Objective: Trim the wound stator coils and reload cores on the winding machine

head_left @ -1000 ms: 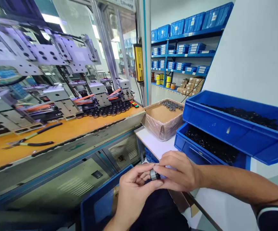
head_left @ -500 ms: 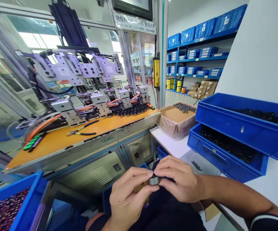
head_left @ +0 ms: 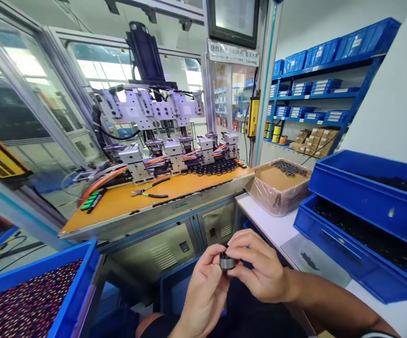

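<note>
Low in the middle of the view, my left hand [head_left: 203, 291] and my right hand [head_left: 260, 270] meet around a small dark cylindrical part with a grey metal band [head_left: 226, 261]. Fingertips of both hands pinch it from either side, above my lap. The part's far side is hidden by my fingers.
An orange-topped machine bench [head_left: 126, 204] with pliers [head_left: 150, 190] and a row of winding heads [head_left: 175, 155] stands ahead. Stacked blue bins [head_left: 351, 188] of black parts and a wrapped cardboard box [head_left: 277, 188] sit on the white table at right. A blue bin [head_left: 66, 291] of coloured parts is at left.
My view has swung left and up, bringing the left blue bin and more of the machine into sight. Both hands stay closed on the small part, shifted slightly right in the picture.
</note>
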